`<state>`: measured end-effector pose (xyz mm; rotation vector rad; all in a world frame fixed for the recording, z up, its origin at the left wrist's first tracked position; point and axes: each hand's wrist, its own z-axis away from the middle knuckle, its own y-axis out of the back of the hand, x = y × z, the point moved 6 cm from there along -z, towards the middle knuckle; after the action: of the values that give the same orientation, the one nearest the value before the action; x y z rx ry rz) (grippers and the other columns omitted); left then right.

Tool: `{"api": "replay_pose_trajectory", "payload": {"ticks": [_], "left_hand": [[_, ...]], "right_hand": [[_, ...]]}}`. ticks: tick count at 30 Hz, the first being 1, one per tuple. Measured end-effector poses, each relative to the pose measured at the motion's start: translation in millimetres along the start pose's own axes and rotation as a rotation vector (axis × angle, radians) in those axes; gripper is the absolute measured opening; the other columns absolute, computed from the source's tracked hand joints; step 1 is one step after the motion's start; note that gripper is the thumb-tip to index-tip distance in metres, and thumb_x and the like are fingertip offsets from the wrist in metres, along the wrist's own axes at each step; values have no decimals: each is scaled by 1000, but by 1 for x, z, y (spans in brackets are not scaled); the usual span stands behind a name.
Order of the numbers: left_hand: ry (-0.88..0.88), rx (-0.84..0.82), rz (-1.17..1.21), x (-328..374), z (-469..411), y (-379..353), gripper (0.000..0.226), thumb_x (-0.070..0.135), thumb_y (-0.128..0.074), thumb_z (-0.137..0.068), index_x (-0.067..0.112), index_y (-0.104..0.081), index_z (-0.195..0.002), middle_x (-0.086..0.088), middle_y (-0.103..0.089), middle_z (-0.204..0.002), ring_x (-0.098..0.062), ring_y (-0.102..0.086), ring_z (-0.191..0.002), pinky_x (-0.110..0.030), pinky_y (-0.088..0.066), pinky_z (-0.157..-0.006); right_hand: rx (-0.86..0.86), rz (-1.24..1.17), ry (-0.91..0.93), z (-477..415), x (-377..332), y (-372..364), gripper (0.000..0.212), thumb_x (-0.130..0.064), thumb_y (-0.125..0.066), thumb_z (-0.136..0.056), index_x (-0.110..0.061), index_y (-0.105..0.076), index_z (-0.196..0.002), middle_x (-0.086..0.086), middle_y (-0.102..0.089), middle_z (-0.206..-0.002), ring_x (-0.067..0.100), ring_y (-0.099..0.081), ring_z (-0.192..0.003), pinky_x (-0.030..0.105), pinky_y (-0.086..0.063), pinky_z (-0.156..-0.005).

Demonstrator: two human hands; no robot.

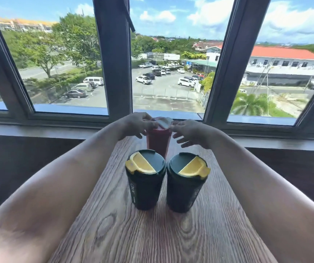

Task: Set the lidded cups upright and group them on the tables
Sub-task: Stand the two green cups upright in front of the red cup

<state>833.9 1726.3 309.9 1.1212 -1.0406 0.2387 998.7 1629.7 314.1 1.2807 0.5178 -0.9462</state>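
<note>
Two bare forearms in frame, both uncovered up to the picture's lower corners: no sleeve edge or cuff visible. Left hand and right hand bare, no gloves. No watch, band or bracelet visible on either wrist. No rings visible on the fingers, though the hands are small and slightly blurred, so fine detail can't be confirmed. Wide-angle lens bulges the forearms heavily toward the lower corners and tapers them toward the hands. Nails not resolvable. No other part of the person in view.
</note>
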Motion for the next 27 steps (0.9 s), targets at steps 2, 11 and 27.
{"api": "replay_pose_trajectory", "payload": {"ticks": [2,11,27], "left_hand": [[-13,19,16,-2,-2,0,35,38,-69,-91,11,-65,-113,-11,-71,-100,-21,-66,-83,-31,-53,-68],[-86,62,-75,19,27,13,59,63,-78,-64,9,-74,-87,0,-72,-60,-12,-67,-57,-31,-53,-59],[-133,117,-193,40,71,-2,39,56,-79,-73,18,-77,-83,-4,-77,-69,-13,-75,-63,-27,-55,-65]], "right_hand": [[-24,-91,35,-6,1,-4,39,-33,-53,-100,-5,-62,-125,16,-64,-122,24,-64,-97,29,-58,-73],[-117,-252,190,-1,-6,0,29,-21,-60,-97,2,-69,-112,24,-70,-115,33,-71,-98,40,-55,-96],[-207,-237,276,21,3,-3,28,-19,-59,-97,4,-70,-110,27,-70,-111,40,-70,-101,43,-55,-97]]}}
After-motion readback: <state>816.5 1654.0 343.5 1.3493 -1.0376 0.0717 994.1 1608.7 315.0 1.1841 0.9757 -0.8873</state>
